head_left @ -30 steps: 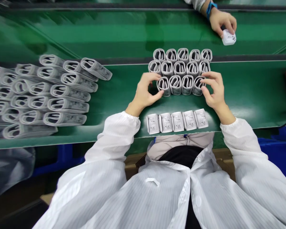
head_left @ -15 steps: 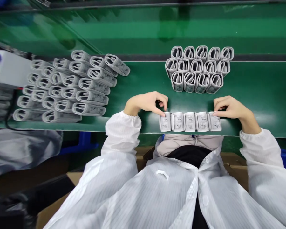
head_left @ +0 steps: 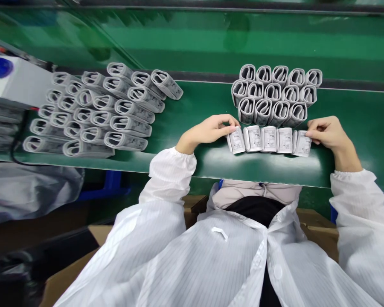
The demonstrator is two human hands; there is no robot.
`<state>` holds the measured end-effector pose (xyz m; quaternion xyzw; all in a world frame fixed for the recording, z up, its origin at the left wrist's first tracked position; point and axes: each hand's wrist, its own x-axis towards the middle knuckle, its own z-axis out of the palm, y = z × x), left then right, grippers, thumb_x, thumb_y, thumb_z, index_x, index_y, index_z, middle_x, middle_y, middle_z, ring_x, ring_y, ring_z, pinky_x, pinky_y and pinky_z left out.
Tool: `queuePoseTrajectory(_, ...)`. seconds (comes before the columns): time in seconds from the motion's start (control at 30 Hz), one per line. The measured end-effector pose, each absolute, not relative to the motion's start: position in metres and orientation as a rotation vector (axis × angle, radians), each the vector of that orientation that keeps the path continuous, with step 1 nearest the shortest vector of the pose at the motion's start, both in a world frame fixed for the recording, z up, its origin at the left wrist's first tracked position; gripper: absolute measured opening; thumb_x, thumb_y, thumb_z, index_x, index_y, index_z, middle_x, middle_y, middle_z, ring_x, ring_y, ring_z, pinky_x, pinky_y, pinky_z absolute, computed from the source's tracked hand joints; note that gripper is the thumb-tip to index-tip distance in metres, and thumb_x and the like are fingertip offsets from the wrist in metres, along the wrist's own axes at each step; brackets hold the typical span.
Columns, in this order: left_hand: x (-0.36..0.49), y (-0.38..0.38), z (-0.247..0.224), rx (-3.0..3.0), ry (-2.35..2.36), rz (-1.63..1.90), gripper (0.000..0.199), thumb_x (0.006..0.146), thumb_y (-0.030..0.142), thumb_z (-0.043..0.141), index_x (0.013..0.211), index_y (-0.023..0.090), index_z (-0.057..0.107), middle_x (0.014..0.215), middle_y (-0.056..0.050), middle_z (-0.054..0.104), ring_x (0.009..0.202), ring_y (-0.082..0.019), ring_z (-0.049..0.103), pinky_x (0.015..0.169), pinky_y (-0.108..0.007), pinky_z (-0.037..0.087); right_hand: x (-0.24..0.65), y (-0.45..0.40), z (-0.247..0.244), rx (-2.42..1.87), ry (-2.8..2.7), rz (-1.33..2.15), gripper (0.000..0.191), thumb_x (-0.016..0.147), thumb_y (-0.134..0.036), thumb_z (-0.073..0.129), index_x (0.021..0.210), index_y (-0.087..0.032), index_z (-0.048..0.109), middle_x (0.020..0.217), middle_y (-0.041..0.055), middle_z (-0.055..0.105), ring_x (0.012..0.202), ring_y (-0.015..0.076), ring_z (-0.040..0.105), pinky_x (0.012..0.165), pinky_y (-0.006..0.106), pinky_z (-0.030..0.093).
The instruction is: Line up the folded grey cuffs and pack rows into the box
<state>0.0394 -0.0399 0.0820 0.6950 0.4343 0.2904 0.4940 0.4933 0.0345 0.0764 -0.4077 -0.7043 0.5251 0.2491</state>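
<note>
A row of several rolled grey blood pressure cuffs [head_left: 269,139] with printed faces stands side by side in front of me, its two end cuffs tilted. My left hand [head_left: 216,128] pinches the upper corner of the leftmost cuff [head_left: 236,140] between thumb and fingers. At the other end, my right hand [head_left: 326,131] is closed on the upper edge of the rightmost cuff [head_left: 302,143]. Just behind this row, a stacked block of rolled cuffs [head_left: 272,93] shows its coiled ends towards me. The row's back edge is close to that block's front.
To the left lies a larger group of rolled cuffs [head_left: 92,113] on the green work surface [head_left: 211,164]. A white box with a blue knob [head_left: 22,79] and a black cable [head_left: 14,145] are beyond it. Cardboard boxes [head_left: 320,232] sit below the table edge.
Both hands have pushed the row of cuffs away from the table's front edge, towards the stacked block. The end cuffs now lean. The camera view has shifted slightly.
</note>
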Motion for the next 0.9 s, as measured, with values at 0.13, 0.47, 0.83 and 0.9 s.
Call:
queuePoseTrajectory(0.13, 0.043, -0.041, 0.072, 1.701, 1.045, 0.779, 0.062, 0.098, 0.081, 0.079, 0.096, 0.019, 0.080, 0.111, -0.013, 0.084, 0.094, -0.019, 0.076, 0.082, -0.032, 0.062, 0.487, 0.020, 0.074, -1.148, -1.836, 1.340, 0.061, 0.073, -0.072, 0.106, 0.060, -0.024, 0.071, 0.052, -0.0036, 0.053, 0.045, 0.0102, 0.044, 0.046, 0.030, 0.026)
queuePoseTrajectory(0.47, 0.048, -0.038, 0.063, 1.627, 0.926, 0.827, 0.067, 0.082, 0.090, 0.087, 0.084, 0.023, 0.085, 0.101, -0.011, 0.081, 0.091, -0.024, 0.075, 0.079, -0.040, 0.060, 0.481, 0.014, 0.079, -1.159, -1.817, 1.291, 0.046, 0.079, -0.044, 0.104, 0.059, -0.021, 0.070, 0.055, -0.0006, 0.057, 0.049, 0.0081, 0.047, 0.050, 0.032, 0.027)
queuePoseTrajectory(0.83, 0.055, -0.039, 0.057, 1.593, 0.931, 0.917, 0.074, 0.079, 0.099, 0.082, 0.076, 0.024, 0.084, 0.092, -0.009, 0.077, 0.088, -0.024, 0.073, 0.081, -0.044, 0.060, 0.484, 0.013, 0.078, -1.079, -1.851, 1.324, 0.050, 0.087, -0.046, 0.102, 0.061, -0.020, 0.069, 0.055, -0.0017, 0.056, 0.050, 0.0075, 0.046, 0.051, 0.032, 0.026)
queuePoseTrajectory(0.9, 0.054, -0.039, 0.055, 1.585, 0.920, 0.918, 0.077, 0.078, 0.101, 0.081, 0.076, 0.024, 0.084, 0.092, -0.009, 0.077, 0.087, -0.025, 0.073, 0.081, -0.045, 0.060, 0.484, 0.013, 0.078, -1.080, -1.851, 1.325, 0.053, 0.087, -0.052, 0.102, 0.061, -0.020, 0.069, 0.055, -0.0014, 0.056, 0.050, 0.0077, 0.046, 0.051, 0.032, 0.027)
